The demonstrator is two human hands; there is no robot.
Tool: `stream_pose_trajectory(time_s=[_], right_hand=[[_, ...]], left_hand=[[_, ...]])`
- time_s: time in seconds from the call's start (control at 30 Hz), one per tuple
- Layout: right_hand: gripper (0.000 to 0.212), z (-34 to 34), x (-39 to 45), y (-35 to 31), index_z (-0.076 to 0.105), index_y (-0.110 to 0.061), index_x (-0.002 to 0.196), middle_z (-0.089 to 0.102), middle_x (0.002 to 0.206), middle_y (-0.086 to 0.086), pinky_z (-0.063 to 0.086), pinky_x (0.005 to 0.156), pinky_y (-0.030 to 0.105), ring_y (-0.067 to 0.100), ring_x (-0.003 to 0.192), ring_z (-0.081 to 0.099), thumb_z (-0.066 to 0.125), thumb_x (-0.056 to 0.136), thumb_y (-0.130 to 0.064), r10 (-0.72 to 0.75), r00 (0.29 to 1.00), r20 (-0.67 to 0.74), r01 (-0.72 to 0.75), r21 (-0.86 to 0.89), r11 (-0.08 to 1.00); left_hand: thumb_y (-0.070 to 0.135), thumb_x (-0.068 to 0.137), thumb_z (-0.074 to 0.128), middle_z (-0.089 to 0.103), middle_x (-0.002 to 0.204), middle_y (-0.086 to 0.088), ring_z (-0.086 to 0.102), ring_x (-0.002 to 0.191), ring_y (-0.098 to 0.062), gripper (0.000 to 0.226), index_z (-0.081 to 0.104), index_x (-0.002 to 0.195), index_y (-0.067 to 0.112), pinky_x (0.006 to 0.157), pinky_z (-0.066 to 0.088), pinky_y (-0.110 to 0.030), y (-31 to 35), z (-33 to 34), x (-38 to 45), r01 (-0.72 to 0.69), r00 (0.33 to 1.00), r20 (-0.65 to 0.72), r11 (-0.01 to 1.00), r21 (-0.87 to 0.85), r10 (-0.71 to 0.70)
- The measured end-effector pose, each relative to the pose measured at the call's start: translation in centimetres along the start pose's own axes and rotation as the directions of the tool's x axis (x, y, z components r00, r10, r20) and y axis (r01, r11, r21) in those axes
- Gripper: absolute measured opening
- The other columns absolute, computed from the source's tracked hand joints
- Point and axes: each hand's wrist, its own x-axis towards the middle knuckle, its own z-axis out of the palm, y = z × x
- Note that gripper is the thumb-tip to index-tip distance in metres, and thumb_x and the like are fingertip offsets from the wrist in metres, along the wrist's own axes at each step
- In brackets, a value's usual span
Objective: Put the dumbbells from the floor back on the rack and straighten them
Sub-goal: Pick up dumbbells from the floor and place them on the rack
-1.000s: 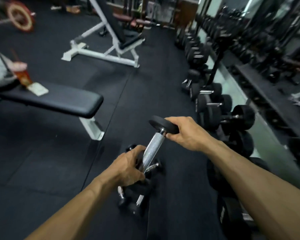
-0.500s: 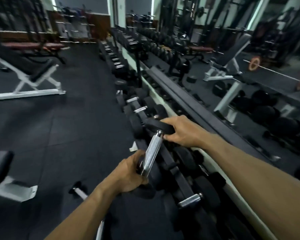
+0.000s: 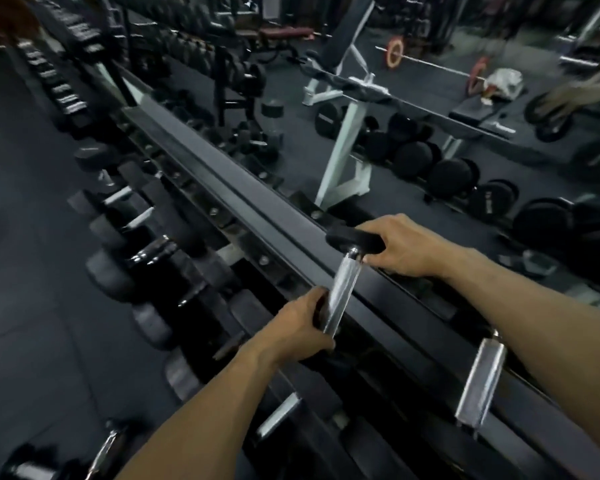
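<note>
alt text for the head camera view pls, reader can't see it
Two hands hold a small chrome-handled dumbbell over a long dumbbell rack: the left hand grips its near end, the right hand its far black head. Behind the rack, a mirror shows benches.

A long black dumbbell rack [image 3: 243, 188] runs from the upper left of the frame down to the lower right. Its lower tier holds a row of black dumbbells [image 3: 146, 251] with chrome handles, lying side by side along the left of centre. On the upper rail at lower right lies another dumbbell [image 3: 480, 382], its chrome handle showing. The dark rubber floor [image 3: 21, 271] fills the left side; at the bottom left corner a dumbbell [image 3: 101, 452] lies on it, blurred.
</note>
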Motion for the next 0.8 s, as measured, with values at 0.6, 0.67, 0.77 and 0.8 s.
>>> stream_pose_trajectory(time_s=[0.6,0.67,0.77,0.8], right_hand=[[0.016,3.4,2.1,9.6,0.068,-0.019,0.102,0.069,0.088,-0.002,0.057,0.08,0.041,0.018,0.082,0.067,0.071,0.087,-0.016,0.256,0.967,0.023,-0.256,0.137,0.957],[0.015,3.2,2.2,9.4,0.068,-0.019,0.101,0.067,0.087,-0.002,0.055,0.076,0.036,0.018,0.083,0.066,0.071,0.087,-0.016,0.251,0.967,0.036,-0.253,0.111,0.961],[0.014,2.7,2.2,8.9,0.067,-0.02,0.101,0.065,0.085,-0.003,0.05,0.069,0.03,0.018,0.082,0.064,0.071,0.087,-0.019,0.253,0.966,0.045,-0.255,0.04,0.966],[0.015,2.6,2.1,8.7,0.067,-0.02,0.101,0.065,0.085,-0.002,0.051,0.069,0.031,0.018,0.081,0.064,0.07,0.087,-0.02,0.257,0.966,0.039,-0.257,0.01,0.966]], left_hand=[[0.024,0.076,0.076,0.057,0.132,-0.003,0.055,0.118,-0.023,0.079,0.037,0.145,0.023,0.102,0.045,-0.038,1.4,2.5,8.1,0.072,0.992,0.092,0.983,0.169,-0.088],[0.023,0.076,0.076,0.059,0.129,-0.001,0.056,0.116,-0.022,0.077,0.039,0.143,0.025,0.101,0.046,-0.038,1.4,2.4,7.9,0.076,0.993,0.075,0.985,0.153,-0.088],[0.023,0.079,0.074,0.062,0.118,0.002,0.06,0.108,-0.018,0.064,0.046,0.137,0.023,0.094,0.049,-0.033,1.6,2.4,7.3,0.06,0.998,0.014,0.992,0.11,-0.062],[0.025,0.082,0.072,0.064,0.112,0.003,0.061,0.101,-0.015,0.059,0.047,0.136,0.022,0.09,0.049,-0.03,1.6,2.4,7.1,0.052,0.999,-0.011,0.995,0.088,-0.051]])
